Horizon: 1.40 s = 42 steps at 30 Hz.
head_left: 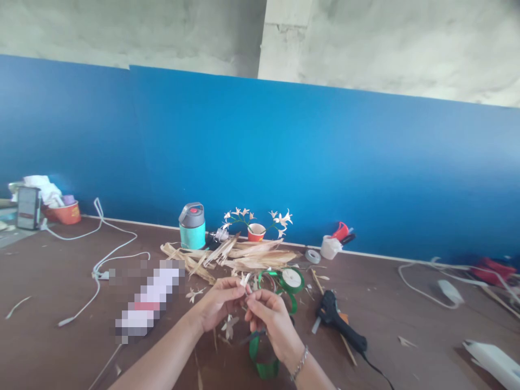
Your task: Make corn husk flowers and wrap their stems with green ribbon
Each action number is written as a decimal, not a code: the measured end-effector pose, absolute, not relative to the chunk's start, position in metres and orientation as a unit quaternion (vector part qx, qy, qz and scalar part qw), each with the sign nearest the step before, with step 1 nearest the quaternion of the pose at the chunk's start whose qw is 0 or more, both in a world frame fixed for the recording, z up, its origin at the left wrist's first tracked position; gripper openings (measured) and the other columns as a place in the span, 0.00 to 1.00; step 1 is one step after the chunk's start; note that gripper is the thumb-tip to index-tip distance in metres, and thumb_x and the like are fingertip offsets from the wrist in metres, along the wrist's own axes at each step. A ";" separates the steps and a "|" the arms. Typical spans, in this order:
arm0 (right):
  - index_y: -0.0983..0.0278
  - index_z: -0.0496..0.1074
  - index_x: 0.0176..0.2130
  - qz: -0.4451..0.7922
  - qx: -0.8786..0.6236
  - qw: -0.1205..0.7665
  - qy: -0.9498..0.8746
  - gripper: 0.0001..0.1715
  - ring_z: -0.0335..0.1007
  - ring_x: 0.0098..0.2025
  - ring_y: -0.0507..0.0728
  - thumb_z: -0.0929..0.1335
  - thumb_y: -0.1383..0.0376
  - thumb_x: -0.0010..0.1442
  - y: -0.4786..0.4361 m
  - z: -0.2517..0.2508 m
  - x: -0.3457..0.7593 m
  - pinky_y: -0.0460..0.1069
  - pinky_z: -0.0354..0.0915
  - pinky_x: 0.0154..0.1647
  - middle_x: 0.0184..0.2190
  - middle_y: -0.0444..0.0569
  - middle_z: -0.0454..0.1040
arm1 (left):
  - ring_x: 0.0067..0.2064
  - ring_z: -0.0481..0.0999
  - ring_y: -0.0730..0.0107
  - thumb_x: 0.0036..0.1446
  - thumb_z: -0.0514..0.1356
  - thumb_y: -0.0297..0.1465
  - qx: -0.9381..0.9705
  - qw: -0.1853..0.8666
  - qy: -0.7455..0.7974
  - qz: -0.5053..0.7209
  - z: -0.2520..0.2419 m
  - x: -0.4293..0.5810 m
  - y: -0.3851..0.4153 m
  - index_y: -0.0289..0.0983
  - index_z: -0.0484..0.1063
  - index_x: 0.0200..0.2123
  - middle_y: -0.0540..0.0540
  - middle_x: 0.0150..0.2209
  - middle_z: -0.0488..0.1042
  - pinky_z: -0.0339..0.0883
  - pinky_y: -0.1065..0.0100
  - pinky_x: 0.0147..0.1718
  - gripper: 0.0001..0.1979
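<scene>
Over the middle of the table, my left hand [222,302] pinches a small pale husk flower [245,279] whose petals stick up above the fingertips. My right hand [268,318], with a bracelet at the wrist, is closed at the flower's lower end, touching the left fingers. The exact grip point is hidden by the fingers. A loose husk flower [229,327] lies below my left hand, and another pale flower [194,294] lies to its left. Just beyond the hands is a spool of green ribbon [292,278]. More green ribbon [266,370] lies under my right wrist.
Dried corn husks [260,252] lie beyond the hands. Behind them stand a teal flask [192,234] and a paper cup [255,233] with flower sprays. A black glue gun [343,325] lies right, a tape roll [312,256] farther back. White cables [97,265] cross the left side.
</scene>
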State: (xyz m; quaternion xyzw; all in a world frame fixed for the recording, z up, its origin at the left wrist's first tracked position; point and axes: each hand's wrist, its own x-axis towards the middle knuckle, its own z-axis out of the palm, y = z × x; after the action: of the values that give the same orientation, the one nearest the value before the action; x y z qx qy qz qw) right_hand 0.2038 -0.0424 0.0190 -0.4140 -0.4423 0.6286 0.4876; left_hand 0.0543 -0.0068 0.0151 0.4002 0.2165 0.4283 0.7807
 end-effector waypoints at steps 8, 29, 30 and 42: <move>0.67 0.67 0.24 0.644 -0.415 0.475 -0.433 0.20 0.59 0.13 0.45 0.73 0.55 0.44 -0.043 0.023 0.205 0.41 0.47 0.15 0.15 0.44 0.71 | 0.29 0.71 0.72 0.44 0.68 0.31 0.418 0.771 0.223 0.426 0.020 0.054 -0.008 0.31 0.76 0.27 0.46 0.26 0.74 0.62 0.71 0.32 0.08; 0.68 0.68 0.24 0.634 -0.423 0.486 -0.428 0.22 0.63 0.15 0.46 0.74 0.52 0.44 -0.040 0.013 0.204 0.41 0.50 0.17 0.18 0.46 0.73 | 0.22 0.71 0.72 0.45 0.67 0.33 0.428 0.765 0.230 0.422 0.024 0.058 -0.012 0.31 0.74 0.26 0.47 0.22 0.72 0.63 0.69 0.25 0.10; 0.67 0.68 0.24 0.631 -0.426 0.487 -0.427 0.22 0.63 0.15 0.46 0.74 0.52 0.44 -0.040 0.013 0.204 0.41 0.51 0.17 0.18 0.46 0.73 | 0.22 0.71 0.72 0.45 0.67 0.33 0.431 0.765 0.227 0.422 0.024 0.058 -0.012 0.31 0.73 0.27 0.47 0.23 0.71 0.63 0.69 0.25 0.10; 0.67 0.66 0.24 0.597 -0.433 0.509 -0.443 0.25 0.63 0.14 0.47 0.74 0.49 0.41 -0.038 0.012 0.199 0.41 0.52 0.14 0.19 0.45 0.73 | 0.22 0.69 0.75 0.43 0.67 0.33 0.429 0.747 0.263 0.435 0.021 0.063 -0.013 0.32 0.72 0.25 0.49 0.22 0.71 0.61 0.72 0.23 0.10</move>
State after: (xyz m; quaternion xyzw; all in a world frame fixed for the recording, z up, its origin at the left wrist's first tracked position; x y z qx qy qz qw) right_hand 0.1989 -0.0381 0.0121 -0.4331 -0.4432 0.5973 0.5092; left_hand 0.0628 -0.0127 0.0209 0.4292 0.2635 0.4348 0.7466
